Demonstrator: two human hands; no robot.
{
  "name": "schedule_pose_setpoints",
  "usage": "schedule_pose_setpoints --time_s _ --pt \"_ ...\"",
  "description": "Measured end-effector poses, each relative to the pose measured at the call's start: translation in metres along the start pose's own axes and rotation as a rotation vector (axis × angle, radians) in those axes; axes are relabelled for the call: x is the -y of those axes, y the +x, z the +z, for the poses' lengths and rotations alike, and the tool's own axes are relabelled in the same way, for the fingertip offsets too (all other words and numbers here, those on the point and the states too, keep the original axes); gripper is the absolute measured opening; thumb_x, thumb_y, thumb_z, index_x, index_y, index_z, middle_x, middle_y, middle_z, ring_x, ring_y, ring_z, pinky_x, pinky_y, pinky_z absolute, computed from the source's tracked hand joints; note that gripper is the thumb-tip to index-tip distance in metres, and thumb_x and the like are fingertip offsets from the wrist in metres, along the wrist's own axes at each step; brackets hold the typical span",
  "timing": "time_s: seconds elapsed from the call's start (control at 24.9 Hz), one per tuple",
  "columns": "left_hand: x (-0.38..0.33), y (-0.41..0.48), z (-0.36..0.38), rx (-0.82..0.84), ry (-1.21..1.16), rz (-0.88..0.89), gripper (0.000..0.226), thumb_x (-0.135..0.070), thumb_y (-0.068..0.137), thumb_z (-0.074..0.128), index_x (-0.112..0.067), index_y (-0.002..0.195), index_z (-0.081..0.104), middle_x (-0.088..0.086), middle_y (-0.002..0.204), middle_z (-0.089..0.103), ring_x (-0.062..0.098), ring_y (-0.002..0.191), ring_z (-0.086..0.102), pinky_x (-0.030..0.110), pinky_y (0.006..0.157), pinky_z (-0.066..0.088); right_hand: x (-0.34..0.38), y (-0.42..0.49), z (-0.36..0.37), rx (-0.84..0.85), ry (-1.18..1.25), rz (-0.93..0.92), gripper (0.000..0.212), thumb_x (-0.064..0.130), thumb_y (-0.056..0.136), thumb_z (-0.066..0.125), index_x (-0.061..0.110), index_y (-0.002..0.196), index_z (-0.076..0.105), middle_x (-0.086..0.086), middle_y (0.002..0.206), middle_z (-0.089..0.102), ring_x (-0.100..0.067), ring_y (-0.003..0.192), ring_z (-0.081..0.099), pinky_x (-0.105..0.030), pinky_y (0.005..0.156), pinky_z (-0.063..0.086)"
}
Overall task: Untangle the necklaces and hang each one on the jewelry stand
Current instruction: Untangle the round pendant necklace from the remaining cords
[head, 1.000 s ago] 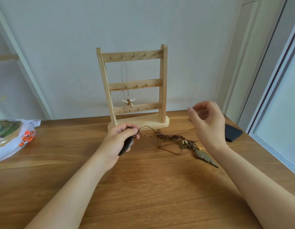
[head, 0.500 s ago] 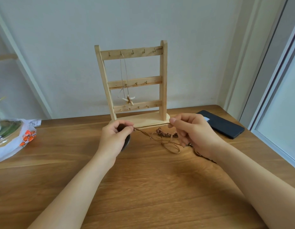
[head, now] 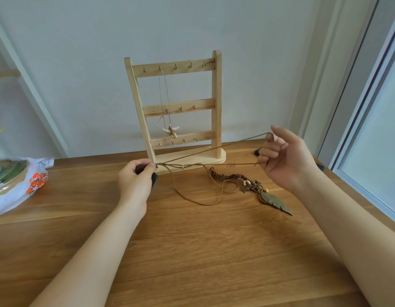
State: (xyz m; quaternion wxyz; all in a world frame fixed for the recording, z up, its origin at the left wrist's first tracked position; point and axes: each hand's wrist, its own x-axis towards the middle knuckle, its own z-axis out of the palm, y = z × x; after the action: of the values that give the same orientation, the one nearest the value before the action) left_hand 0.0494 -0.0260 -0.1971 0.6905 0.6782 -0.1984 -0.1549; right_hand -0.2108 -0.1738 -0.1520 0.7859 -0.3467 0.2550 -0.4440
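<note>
Necklace cord (head: pixel 192 155) across jewelry stand (head: pixel 216 103) base; possibly phone (head: pixel 258 151) behind right hand (head: pixel 287 160)

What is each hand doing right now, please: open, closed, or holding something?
Left hand: closed, gripping the dark pendant where the brown cord attaches.
Right hand: fingers curled, holding the brown cord's loop pulled taut.

bare wooden table (head: pixel 192 251) spans the lower half of the frame, free to pass over. at centre the jewelry stand (head: pixel 216 103) blocks the back edge; taut cords (head: pixel 203 152) cross before its base; a leaf-pendant necklace (head: pixel 276 201) lies centre right. a plastic bag (head: pixel 12 191) crowds the left edge.
</note>
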Motion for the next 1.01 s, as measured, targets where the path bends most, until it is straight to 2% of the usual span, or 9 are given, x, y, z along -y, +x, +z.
schedule_pose_setpoints --time_s 0.12,0.2,0.28,0.4,0.52,0.64,0.76,0.84,1.01 --pt "-0.001 -0.002 0.002 0.058 -0.039 -0.016 0.008 -0.014 0.092 0.069 -0.021 0.092 0.073 0.000 0.093 0.074 0.015 0.088 0.065 0.028 0.067 0.047 -0.003 0.006 -0.006 -0.242 -0.236 -0.161 0.030 0.018 0.094 0.060 0.017 0.066 0.048 0.006 0.050 0.034 -0.012 0.045 0.029 -0.028 0.050 0.025" --pt "-0.003 -0.002 0.002 0.133 -0.096 -0.039 0.006 -0.015 0.092 0.070 -0.018 0.095 0.074 0.003 0.089 0.074 0.012 0.075 0.063 0.026 0.061 0.045 -0.003 0.004 -0.005 -0.309 -0.401 -0.240 0.034 0.014 0.090 0.060 0.017 0.061 0.042 0.003 0.048 0.040 -0.015 0.046 0.033 -0.029 0.047 0.029" --pt "-0.004 -0.004 0.002 0.226 -0.135 -0.035 0.009 -0.014 0.092 0.070 -0.014 0.100 0.074 0.006 0.086 0.072 0.010 0.063 0.057 0.024 0.053 0.041 -0.004 -0.001 -0.001 -0.183 -0.462 -0.243 0.038 0.012 0.089 0.059 0.014 0.056 0.041 -0.006 0.055 0.047 -0.019 0.049 0.043 -0.030 0.048 0.037" --pt "-0.007 -0.008 0.005 0.347 -0.148 0.010 0.010 -0.012 0.092 0.069 -0.011 0.102 0.072 0.004 0.078 0.067 0.011 0.056 0.050 0.024 0.051 0.038 -0.008 -0.011 0.007 0.142 -0.456 -0.277 0.046 0.004 0.093 0.055 0.008 0.049 0.047 -0.017 0.064 0.052 -0.026 0.056 0.053 -0.031 0.046 0.040" --pt "-0.009 -0.016 0.007 0.436 -0.142 0.035 0.010 -0.011 0.092 0.068 -0.011 0.102 0.071 0.002 0.073 0.064 0.011 0.056 0.050 0.025 0.054 0.038 -0.018 -0.018 0.011 0.281 -0.836 -0.521 0.041 -0.001 0.092 0.060 0.005 0.052 0.066 -0.015 0.076 0.069 -0.027 0.072 0.065 -0.035 0.062 0.053" --pt "-0.012 -0.030 0.014 0.576 -0.110 0.053 0.011 -0.003 0.091 0.066 -0.009 0.099 0.070 0.000 0.068 0.063 0.009 0.053 0.052 0.020 0.052 0.039 -0.038 -0.019 0.017 0.370 -1.076 -0.556 0.009 0.012 0.091 0.073 0.009 0.085 0.079 0.001 0.089 0.076 -0.015 0.086 0.071 -0.033 0.080 0.058" --pt "-0.011 -0.044 0.021 0.713 -0.059 0.084 0.014 0.005 0.089 0.064 -0.006 0.098 0.067 -0.005 0.064 0.064 0.004 0.052 0.055 0.013 0.052 0.041 -0.056 -0.020 0.021 0.510 -1.105 -0.442 0.028 0.014 0.092 0.073 0.015 0.120 0.071 0.007 0.111 0.075 -0.004 0.106 0.069 -0.025 0.094 0.055" --pt "-0.011 -0.047 0.022 0.745 -0.041 0.093 0.017 0.006 0.088 0.065 -0.007 0.098 0.068 -0.004 0.069 0.067 0.004 0.057 0.059 0.014 0.054 0.044 -0.060 -0.020 0.021 0.533 -1.086 -0.390 0.026 0.010 0.093 0.071 0.014 0.119 0.071 0.004 0.107 0.077 -0.005 0.102 0.071 -0.026 0.093 0.056" --pt "-0.010 -0.044 0.019 0.746 0.018 0.119 0.021 -0.004 0.079 0.078 -0.016 0.095 0.072 -0.004 0.075 0.070 0.007 0.067 0.064 0.017 0.061 0.049 -0.058 -0.017 0.017 0.458 -1.102 -0.415 0.008 0.010 0.093 0.070 0.014 0.097 0.075 0.000 0.080 0.076 -0.013 0.074 0.072 -0.032 0.077 0.060"
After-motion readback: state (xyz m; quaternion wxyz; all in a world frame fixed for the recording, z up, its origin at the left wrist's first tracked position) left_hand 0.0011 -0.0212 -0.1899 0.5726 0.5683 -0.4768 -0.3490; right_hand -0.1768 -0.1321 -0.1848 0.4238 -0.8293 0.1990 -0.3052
